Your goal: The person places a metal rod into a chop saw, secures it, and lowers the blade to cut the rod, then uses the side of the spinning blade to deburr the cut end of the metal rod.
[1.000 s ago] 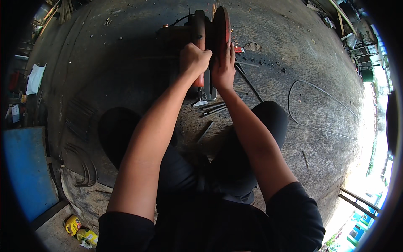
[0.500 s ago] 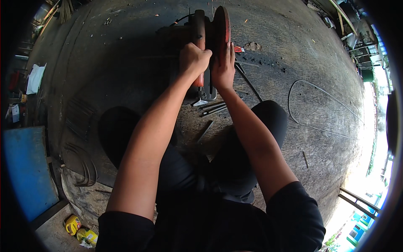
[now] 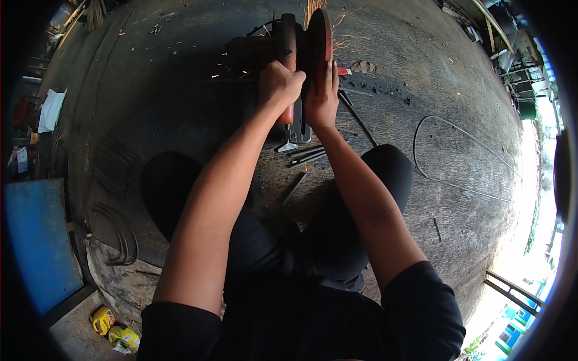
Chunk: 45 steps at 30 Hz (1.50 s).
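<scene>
In front of me on the floor stands a chop saw with a long orange-red grip arm [image 3: 289,54] and a round red wheel guard [image 3: 326,43]. My left hand [image 3: 280,84] is closed around the grip arm, thumb lying across it. To its right, my right hand [image 3: 321,103] presses against the guard's near lower side with fingers stretched up along it. A T-shaped metal clamp handle [image 3: 288,145] sticks out at the saw's near end. Orange sparks [image 3: 314,7] fly from behind the guard and to the left. Whatever the wheel touches is hidden by the guard.
Short dark metal bars [image 3: 307,155] lie between my knees, with a longer bar [image 3: 357,115] to the right. A bent wire loop [image 3: 421,144] rests on the right floor. Curved rods [image 3: 123,240] and a blue panel [image 3: 42,240] are at left, yellow packages [image 3: 103,320] lower left.
Many more sparks now spray, upward behind the guard and out to the left. My hands and the saw are almost where they were.
</scene>
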{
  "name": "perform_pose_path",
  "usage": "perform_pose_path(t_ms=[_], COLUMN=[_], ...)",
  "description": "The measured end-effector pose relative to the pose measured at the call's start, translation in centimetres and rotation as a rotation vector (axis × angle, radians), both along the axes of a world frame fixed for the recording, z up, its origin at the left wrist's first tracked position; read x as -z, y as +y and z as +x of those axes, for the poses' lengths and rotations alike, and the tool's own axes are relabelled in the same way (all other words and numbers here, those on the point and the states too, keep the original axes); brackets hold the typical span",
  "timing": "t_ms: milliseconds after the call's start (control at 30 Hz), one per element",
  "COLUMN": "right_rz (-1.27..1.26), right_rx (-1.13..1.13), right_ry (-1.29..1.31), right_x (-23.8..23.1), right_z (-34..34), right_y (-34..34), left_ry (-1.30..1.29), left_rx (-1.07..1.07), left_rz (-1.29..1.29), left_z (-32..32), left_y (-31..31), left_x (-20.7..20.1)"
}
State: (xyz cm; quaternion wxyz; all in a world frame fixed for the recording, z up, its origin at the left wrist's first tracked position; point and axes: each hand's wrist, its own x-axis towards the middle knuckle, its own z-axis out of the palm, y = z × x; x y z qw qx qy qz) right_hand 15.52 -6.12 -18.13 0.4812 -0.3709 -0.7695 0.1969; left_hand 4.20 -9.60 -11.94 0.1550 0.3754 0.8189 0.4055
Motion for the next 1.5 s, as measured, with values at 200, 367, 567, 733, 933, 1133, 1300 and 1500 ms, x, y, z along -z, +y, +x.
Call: perform_pose_path(t_ms=[200,367,567,733,933,1133,1300,1500], right_rz=[-0.021,-0.021,-0.019,-0.008,-0.013,0.021,0.009,0.009], right_rx=[0.016,0.0,-0.005,0.006,0.006,0.014,0.013,0.011], right_ry=[-0.013,0.004,0.006,0.003,-0.001,0.008,0.004,-0.01], right_x=[-0.1,0.0,0.0,0.2,0.1,0.5,0.6,0.5], right_z=[0.1,0.1,0.0,0.2,-0.1,0.1,0.0,0.0], right_y=[0.0,0.0,0.0,0.2,0.0,0.0,0.1,0.0], left_ry=[-0.012,-0.011,-0.012,-0.169,-0.062,-0.076,-0.044,-0.056], left_rx=[-0.005,-0.014,0.003,0.053,0.022,0.028,0.039,0.038], left_rz=[0.003,0.01,0.031,-0.039,-0.02,-0.022,-0.013,-0.025], left_z=[0.1,0.2,0.1,1.0,0.2,0.5,0.2,0.3], left_y=[0.0,-0.1,-0.1,-0.8,-0.4,-0.5,-0.3,-0.5], left_x=[0.0,-0.2,-0.1,-2.7,-1.0,-1.4,-1.0,-1.2])
